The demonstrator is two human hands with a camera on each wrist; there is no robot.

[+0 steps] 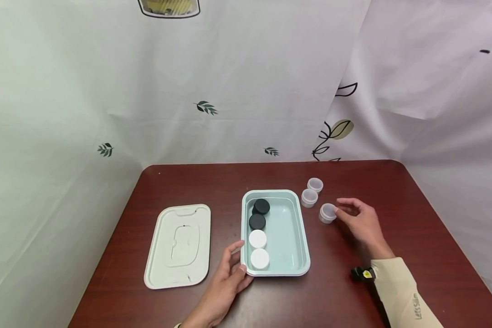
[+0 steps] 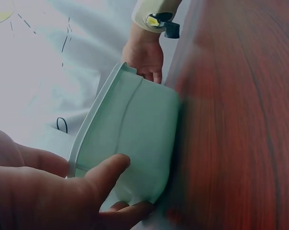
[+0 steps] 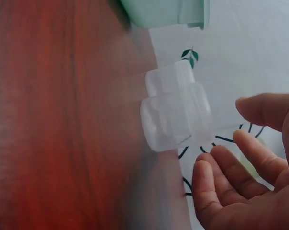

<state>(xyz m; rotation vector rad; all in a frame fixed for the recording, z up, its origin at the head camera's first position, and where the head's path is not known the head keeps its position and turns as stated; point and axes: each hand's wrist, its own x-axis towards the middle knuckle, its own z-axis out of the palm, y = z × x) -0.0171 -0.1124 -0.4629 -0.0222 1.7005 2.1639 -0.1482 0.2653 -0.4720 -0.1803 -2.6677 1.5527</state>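
Observation:
At the near-left corner of a pale green plastic tray (image 1: 289,237), my left hand (image 1: 225,284) holds the tray, with fingers at the rim and under the edge. The left wrist view shows the fingers against its outer wall. Two white round lids (image 1: 258,239) and several black round lids (image 1: 257,222) lie along its left side, one black lid partly hidden under another. My right hand (image 1: 361,223) is beside a small clear jar (image 1: 327,213), fingertips close to its rim. In the right wrist view, the thumb and fingers are spread apart with nothing between them.
Two more clear jars, a nearer one (image 1: 309,197) and a farther one (image 1: 315,184), stand by the tray's far-right corner. An off-white rectangular tray lid (image 1: 178,246) lies left of the tray. A patterned cloth (image 1: 238,82) hangs behind the dark red wooden table (image 1: 213,182).

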